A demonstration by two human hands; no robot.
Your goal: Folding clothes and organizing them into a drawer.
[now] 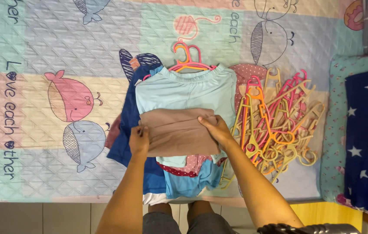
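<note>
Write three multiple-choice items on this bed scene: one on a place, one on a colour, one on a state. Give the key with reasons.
1. Where does the heap of hangers lie?
A. Right of the clothes pile
B. Left of the clothes pile
C. On the floor

2. What colour is the folded cloth under both hands?
A. Navy
B. Brown
C. Yellow

3. How do the hands meet that cloth?
A. Both hang clear above it
B. Only one touches it
C. Each rests on one side edge

Key:
1 A: the hangers are piled on the quilt to the right of the light blue shirt.
2 B: the cloth is a dull brown, lying on the light blue shirt.
3 C: the left hand is on the cloth's left edge, the right hand on its upper right corner.
</note>
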